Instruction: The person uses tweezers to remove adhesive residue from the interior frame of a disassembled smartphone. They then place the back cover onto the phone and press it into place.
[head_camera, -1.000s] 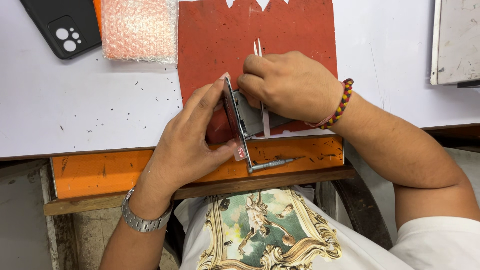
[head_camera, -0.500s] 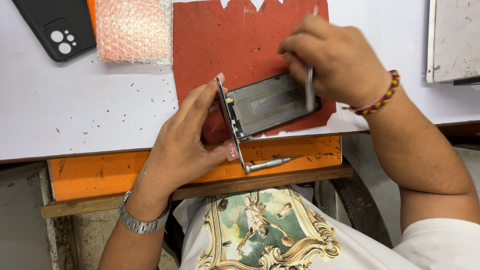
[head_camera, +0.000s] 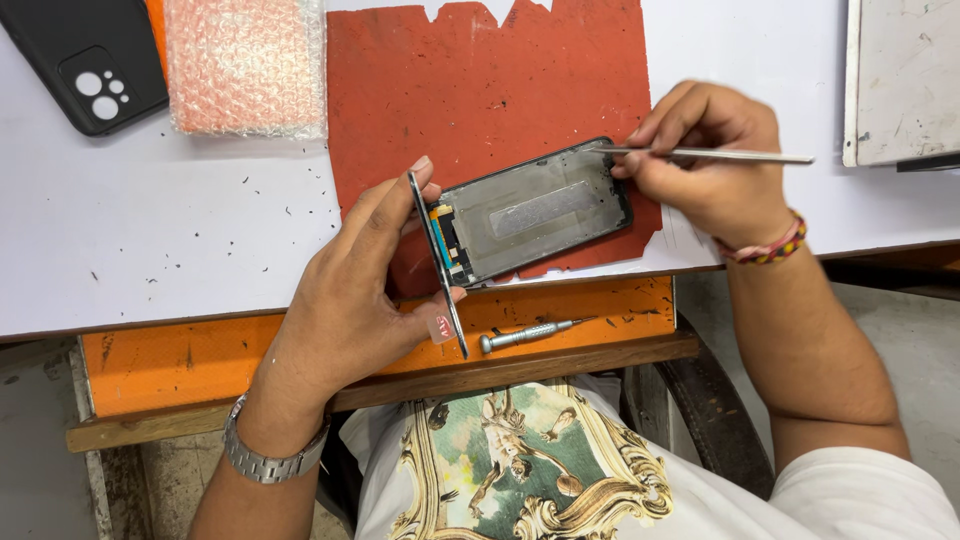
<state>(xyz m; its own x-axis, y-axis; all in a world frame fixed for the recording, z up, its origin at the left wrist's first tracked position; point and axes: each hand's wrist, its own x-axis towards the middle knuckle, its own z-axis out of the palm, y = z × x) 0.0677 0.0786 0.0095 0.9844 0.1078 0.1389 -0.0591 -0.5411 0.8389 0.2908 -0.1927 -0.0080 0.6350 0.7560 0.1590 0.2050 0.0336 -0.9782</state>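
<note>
Evidently the left hand (head_camera: 345, 290) props the detached screen panel (head_camera: 437, 262) on edge, its grip closed around it, baring the phone frame (head_camera: 535, 210) on the red mat (head_camera: 480, 90). At 3 o'clock, the right hand (head_camera: 715, 165) pinches a metal pry tool (head_camera: 700, 154) at the frame's corner; open bench (head_camera: 150, 220) lies toward 9 o'clock.

The scene is evenly and brightly lit from above, and the white worktop (head_camera: 150, 230) is left slightly washed out. Only soft, short shadows are cast beneath the left hand (head_camera: 350, 290) and the right hand (head_camera: 715, 165). A dull sheen is seen on the grey metal phone frame (head_camera: 535, 210) between the hands and on the thin steel tool (head_camera: 700, 154). Focus is sharp throughout; no motion blur is seen. The space below the bench edge is darker.
</note>
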